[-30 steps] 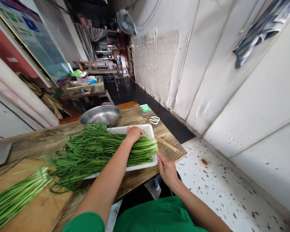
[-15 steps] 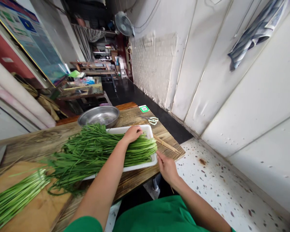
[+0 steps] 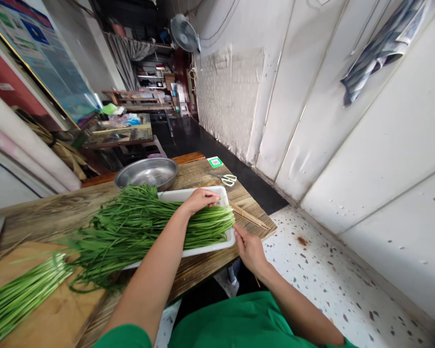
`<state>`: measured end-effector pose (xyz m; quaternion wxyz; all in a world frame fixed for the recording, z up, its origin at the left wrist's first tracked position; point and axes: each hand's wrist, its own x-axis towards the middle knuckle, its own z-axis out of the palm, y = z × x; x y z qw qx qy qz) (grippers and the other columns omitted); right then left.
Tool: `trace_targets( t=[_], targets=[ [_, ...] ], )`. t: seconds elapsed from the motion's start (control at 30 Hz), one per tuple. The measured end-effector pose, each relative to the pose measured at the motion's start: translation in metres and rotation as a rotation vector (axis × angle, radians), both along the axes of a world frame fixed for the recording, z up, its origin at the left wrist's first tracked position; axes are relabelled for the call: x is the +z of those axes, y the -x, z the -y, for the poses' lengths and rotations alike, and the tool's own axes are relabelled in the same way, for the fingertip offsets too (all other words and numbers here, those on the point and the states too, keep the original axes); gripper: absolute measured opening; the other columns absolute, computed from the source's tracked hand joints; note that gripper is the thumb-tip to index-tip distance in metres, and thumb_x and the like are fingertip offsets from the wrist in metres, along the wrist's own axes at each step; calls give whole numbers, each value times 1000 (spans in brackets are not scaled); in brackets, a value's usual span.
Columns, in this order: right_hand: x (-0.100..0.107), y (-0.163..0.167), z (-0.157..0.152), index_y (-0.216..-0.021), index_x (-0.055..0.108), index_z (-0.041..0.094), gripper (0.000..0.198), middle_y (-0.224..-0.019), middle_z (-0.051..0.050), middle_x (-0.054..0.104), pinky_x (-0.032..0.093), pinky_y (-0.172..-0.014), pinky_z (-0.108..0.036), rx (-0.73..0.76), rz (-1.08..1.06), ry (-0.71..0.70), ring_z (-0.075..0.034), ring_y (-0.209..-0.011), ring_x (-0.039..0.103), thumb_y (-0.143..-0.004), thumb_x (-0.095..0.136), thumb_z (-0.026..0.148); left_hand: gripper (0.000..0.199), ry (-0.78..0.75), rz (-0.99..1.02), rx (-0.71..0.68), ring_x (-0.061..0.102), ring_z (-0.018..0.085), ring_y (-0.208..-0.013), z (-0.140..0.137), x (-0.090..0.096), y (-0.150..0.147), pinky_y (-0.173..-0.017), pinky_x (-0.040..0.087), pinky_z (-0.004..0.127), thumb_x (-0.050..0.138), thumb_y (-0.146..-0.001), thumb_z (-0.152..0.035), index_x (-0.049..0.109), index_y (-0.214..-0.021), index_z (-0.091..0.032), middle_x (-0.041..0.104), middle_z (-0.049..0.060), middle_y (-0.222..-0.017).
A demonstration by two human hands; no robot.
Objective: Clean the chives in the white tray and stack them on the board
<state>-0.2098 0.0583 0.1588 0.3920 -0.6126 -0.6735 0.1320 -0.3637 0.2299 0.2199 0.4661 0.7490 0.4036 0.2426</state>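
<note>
Green stalks [image 3: 130, 227], a big leafy pile, lie in a white tray [image 3: 206, 249] on the wooden surface [image 3: 76, 203]. Cut ends point right, reaching the tray's right end; leafy ends spill over its left side, toward the cutting board [image 3: 72, 299].

Left hand [image 3: 200, 200]: above the far right part of the tray, by the cut ends, palm down. Thumb and fingertips close together; can't tell if anything is pinched between them. Forearm crosses over the pile from the near side.

Right hand [image 3: 250, 249]: at the tray's near right corner, fingers curled, index and thumb pointing at the stalk ends and rim. Can't tell if clamped on anything; fingertip contact unclear.

Around: second bunch [image 3: 25, 295] of stalks on the board at near left, cut ends facing right. Metal bowl [image 3: 148, 169] just beyond the tray, far left of it. Scissors [image 3: 228, 180] beyond the tray's far right corner, light-coloured handles toward the right. Green-and-white code card [image 3: 215, 162] farther back, near the far edge. Thin straw-coloured strips [image 3: 250, 215] right of the tray.
</note>
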Motion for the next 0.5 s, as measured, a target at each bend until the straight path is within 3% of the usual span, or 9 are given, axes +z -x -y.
trace_targets(
  t=[0.5],
  targets=[
    [-4, 0, -1, -112, 56, 18, 35, -77, -5, 69, 48, -65, -23, -27, 13, 1, -17, -67, 65, -88, 33, 24, 26, 1, 13, -36, 49, 8, -51, 1, -1, 0, -53, 40, 20, 56, -68, -34, 67, -72, -11, 62, 2, -59]
  ],
)
